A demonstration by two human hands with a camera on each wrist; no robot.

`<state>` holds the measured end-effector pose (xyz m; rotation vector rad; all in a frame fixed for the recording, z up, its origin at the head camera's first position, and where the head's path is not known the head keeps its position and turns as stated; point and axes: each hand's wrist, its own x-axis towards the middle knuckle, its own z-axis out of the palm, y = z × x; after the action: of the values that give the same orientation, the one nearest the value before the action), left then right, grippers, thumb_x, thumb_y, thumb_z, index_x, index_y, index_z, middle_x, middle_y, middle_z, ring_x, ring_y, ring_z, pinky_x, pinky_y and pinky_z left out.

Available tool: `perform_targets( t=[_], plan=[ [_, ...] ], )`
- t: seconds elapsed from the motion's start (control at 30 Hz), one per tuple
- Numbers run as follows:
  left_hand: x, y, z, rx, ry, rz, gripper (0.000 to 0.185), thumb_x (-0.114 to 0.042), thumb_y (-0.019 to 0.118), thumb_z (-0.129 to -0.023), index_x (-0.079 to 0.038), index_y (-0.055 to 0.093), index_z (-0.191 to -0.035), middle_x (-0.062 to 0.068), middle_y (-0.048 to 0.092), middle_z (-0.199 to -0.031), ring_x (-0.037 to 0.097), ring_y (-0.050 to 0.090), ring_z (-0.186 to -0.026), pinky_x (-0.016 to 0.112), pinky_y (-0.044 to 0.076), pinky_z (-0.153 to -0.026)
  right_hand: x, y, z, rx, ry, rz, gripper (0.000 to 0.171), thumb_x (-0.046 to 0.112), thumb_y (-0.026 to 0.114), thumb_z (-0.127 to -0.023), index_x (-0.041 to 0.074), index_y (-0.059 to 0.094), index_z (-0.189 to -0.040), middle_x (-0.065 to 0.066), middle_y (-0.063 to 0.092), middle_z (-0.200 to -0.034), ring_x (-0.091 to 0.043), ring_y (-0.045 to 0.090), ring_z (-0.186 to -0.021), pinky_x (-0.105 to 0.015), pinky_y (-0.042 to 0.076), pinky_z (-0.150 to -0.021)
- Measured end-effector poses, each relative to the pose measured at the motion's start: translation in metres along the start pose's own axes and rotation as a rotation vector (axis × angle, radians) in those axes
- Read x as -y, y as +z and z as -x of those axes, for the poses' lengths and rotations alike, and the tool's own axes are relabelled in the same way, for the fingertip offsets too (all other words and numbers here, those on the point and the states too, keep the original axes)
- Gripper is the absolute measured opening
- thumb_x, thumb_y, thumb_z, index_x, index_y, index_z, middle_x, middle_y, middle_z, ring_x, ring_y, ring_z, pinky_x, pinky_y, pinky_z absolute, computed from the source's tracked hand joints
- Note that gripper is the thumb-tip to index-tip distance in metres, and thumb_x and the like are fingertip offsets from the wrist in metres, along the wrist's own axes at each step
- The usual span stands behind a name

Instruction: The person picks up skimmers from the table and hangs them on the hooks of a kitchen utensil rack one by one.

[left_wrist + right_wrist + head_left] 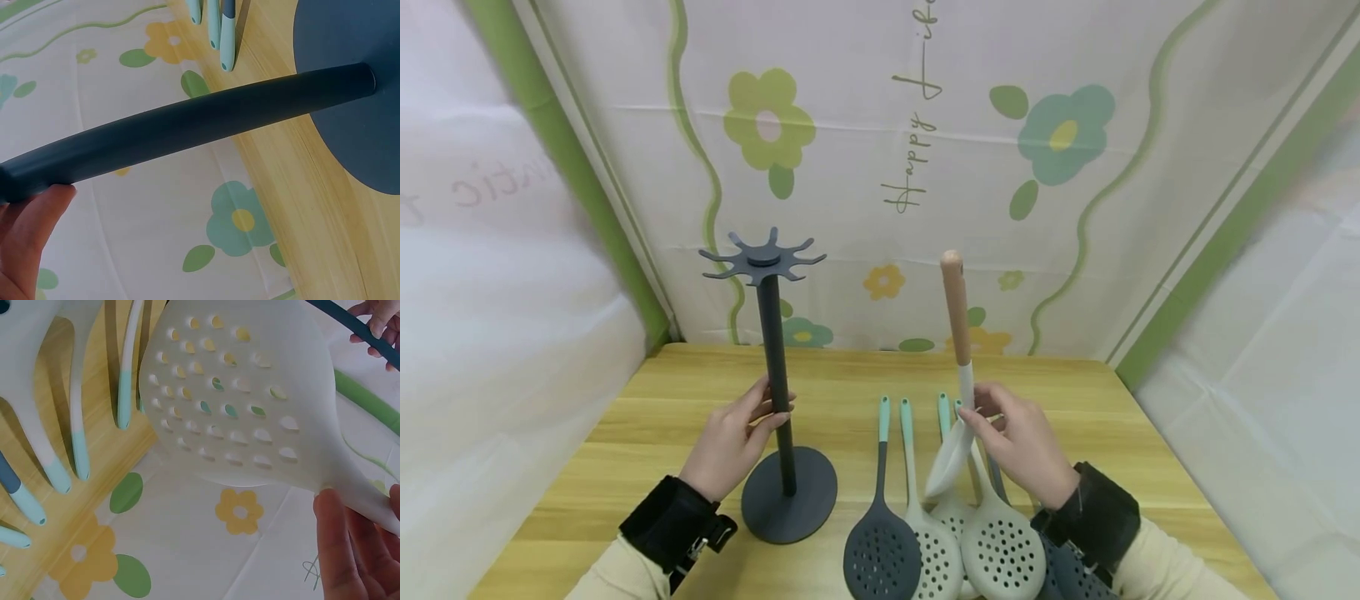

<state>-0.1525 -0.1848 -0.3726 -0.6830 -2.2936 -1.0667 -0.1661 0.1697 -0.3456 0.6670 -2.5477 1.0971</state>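
**Operator:** Head view first. I see my right hand [1022, 446] pinching a pale perforated skimmer [958, 392] at its neck, wooden handle pointing up to twelve o'clock, scoop hanging down toward seven. It sits just above the row of other skimmers [940, 533] lying on the wooden table [662, 400]. My left hand [730, 446] curls round the pole of the dark utensil stand [778, 375], which stands upright at nine o'clock from the skimmer.

**Observer:** How do you judge it will handle?

**Operator:** Light, I'd say, and top-heavy held this way; the scoop looks like soft silicone, so it may flex. The neck, where scoop meets handle, looks the firmest hold.

**Observer:** Left wrist view?

**Operator:** Stand pole [187, 125] runs from eight o'clock to two, meeting its round base [350, 94]. I see one fingertip [31, 237] pressed under the pole, so the hand is clamped on it. The pole looks smooth and rigid, the base broad enough to look steady.

**Observer:** Right wrist?

**Operator:** Scoop [244, 400] fills the frame, holes clear. My fingers [350, 550] grip its neck at five o'clock. The surface looks matte, not slippery. Lying handles [75, 444] show at nine o'clock.
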Motion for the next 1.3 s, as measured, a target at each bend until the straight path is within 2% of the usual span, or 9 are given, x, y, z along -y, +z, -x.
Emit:
perform_targets(
  t=[0.2,0.57,1.0,1.3],
  plan=[
    [0.001,0.001,0.0,0.006,-0.016,0.003,0.045,0.007,0.065,-0.089,0.002,0.054,-0.132,0.019,0.072,-0.111,0.035,0.072,-0.097,0.037,0.063,-0.075,0.003,0.003,-0.001,-0.019,-0.005,0.016,0.021,0.01,0.066,-0.095,0.003,0.065,-0.114,-0.002,0.072,-0.092,-0.011,0.067,-0.082,-0.024,0.059,-0.067],
    [0.001,0.002,0.0,0.008,-0.026,-0.001,0.044,0.007,0.065,-0.09,0.003,0.054,-0.132,0.019,0.071,-0.111,0.035,0.072,-0.098,0.037,0.063,-0.076,0.008,0.007,-0.004,-0.037,-0.066,0.034,0.023,0.009,0.068,-0.094,0.003,0.064,-0.115,-0.004,0.072,-0.094,-0.012,0.067,-0.082,-0.025,0.059,-0.067],
    [-0.001,0.003,-0.001,-0.009,-0.023,-0.04,0.042,0.006,0.066,-0.089,0.003,0.055,-0.129,0.018,0.072,-0.11,0.034,0.072,-0.098,0.039,0.062,-0.078,0.015,0.012,-0.011,-0.024,-0.096,0.01,0.023,0.009,0.068,-0.094,0.002,0.065,-0.115,-0.004,0.072,-0.092,-0.012,0.067,-0.081,-0.023,0.059,-0.065],
    [-0.001,0.004,0.0,0.0,-0.047,-0.047,0.041,0.005,0.065,-0.09,0.002,0.054,-0.13,0.017,0.071,-0.111,0.035,0.072,-0.099,0.04,0.062,-0.076,0.016,0.015,-0.015,-0.026,-0.113,0.024,0.024,0.009,0.069,-0.092,0.0,0.065,-0.114,-0.004,0.073,-0.091,-0.014,0.068,-0.081,-0.024,0.059,-0.065]
  ],
)
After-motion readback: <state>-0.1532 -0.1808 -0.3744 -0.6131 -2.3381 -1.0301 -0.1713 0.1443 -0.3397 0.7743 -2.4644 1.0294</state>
